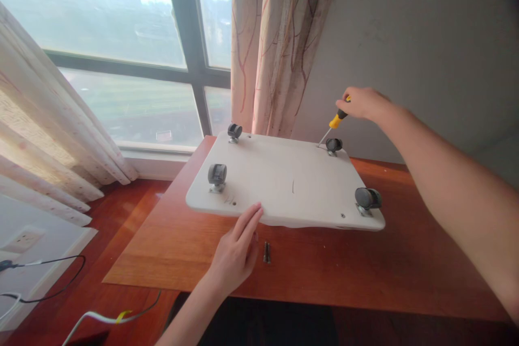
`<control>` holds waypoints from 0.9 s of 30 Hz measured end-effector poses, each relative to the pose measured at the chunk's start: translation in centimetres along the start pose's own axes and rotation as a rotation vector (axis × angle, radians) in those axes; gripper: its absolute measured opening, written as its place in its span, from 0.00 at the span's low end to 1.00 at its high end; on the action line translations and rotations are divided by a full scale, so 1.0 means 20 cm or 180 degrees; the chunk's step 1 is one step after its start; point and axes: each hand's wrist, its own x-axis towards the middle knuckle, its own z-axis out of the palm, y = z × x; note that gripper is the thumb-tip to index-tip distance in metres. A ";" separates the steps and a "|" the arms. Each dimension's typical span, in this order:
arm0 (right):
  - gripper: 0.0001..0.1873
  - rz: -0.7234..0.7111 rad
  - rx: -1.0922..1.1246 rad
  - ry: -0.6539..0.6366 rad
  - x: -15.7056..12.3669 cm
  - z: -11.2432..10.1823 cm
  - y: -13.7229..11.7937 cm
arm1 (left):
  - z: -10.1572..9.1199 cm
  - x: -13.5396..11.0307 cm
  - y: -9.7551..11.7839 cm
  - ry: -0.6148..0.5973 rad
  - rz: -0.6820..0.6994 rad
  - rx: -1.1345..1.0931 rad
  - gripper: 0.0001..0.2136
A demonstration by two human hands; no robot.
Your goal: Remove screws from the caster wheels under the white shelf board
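A white board [284, 178] lies upside down on the wooden table [365, 270], with a grey caster wheel at each corner. My right hand [363, 102] is closed round a yellow-and-black screwdriver [335, 120]; its tip touches the board beside the far right caster [334, 145]. My left hand [237, 248] rests with fingers stretched out against the board's near edge. A small dark screw [266, 252] lies on the table just right of that hand.
Other casters sit at far left [234, 131], near left [217, 174] and near right [367, 198]. Patterned curtains [279, 43] and a window [121, 38] stand behind the table. Cables [52, 281] and a wall socket [24, 239] are on the lower left.
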 end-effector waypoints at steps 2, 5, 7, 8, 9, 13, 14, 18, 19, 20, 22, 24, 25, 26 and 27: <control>0.14 -0.0013 0.0208 -0.0175 0.00 0.00 0.01 | 0.00 0.00 0.00 0.0010 0.0013 0.0001 0.35; 0.16 0.0015 0.0156 -0.0061 -0.02 0.00 0.01 | 0.00 0.00 0.00 0.0001 0.0013 -0.0001 0.35; 0.17 0.0159 -0.0172 0.0194 -0.04 0.01 0.01 | -0.01 0.00 0.01 -0.0005 0.0018 -0.0003 0.35; 0.18 0.0236 -0.0372 0.0324 -0.05 0.01 0.01 | -0.01 0.00 0.01 -0.0007 0.0024 -0.0004 0.35; 0.20 0.0298 -0.0555 0.0436 -0.06 0.02 0.01 | -0.01 0.00 0.01 -0.0010 0.0027 -0.0006 0.35; 0.20 0.0220 -0.0515 0.0304 -0.06 0.02 0.02 | -0.01 0.00 0.01 -0.0025 0.0007 -0.0029 0.35; 0.19 0.0152 -0.0324 0.0160 -0.05 0.01 0.02 | -0.01 0.00 0.01 -0.0029 0.0007 -0.0032 0.35; 0.23 0.0057 0.0282 -0.0065 -0.04 0.00 0.05 | -0.01 0.00 0.01 -0.0060 -0.0014 -0.0056 0.35; 0.23 0.0083 0.0244 -0.0002 -0.05 -0.01 0.05 | -0.01 0.00 0.01 -0.0069 -0.0021 -0.0065 0.35; 0.22 0.0121 0.0141 0.0078 -0.06 -0.01 0.05 | -0.01 0.00 0.01 -0.0072 -0.0025 -0.0069 0.35; 0.21 0.0178 -0.0162 0.0256 -0.08 0.00 0.03 | -0.01 0.00 0.01 -0.0064 -0.0025 -0.0060 0.35; 0.24 0.0184 -0.0411 0.0445 -0.10 0.01 0.00 | -0.01 0.00 0.00 -0.0052 -0.0021 -0.0046 0.35; 0.24 0.0181 -0.0482 0.0519 -0.10 0.01 -0.01 | -0.01 0.00 0.00 -0.0051 -0.0017 -0.0044 0.35; 0.25 0.0172 -0.0509 0.0552 -0.11 0.01 -0.02 | -0.01 0.00 0.00 -0.0055 -0.0009 -0.0047 0.35; 0.24 0.0160 -0.0474 0.0529 -0.11 0.01 -0.02 | -0.01 0.00 0.00 -0.0061 0.0000 -0.0051 0.35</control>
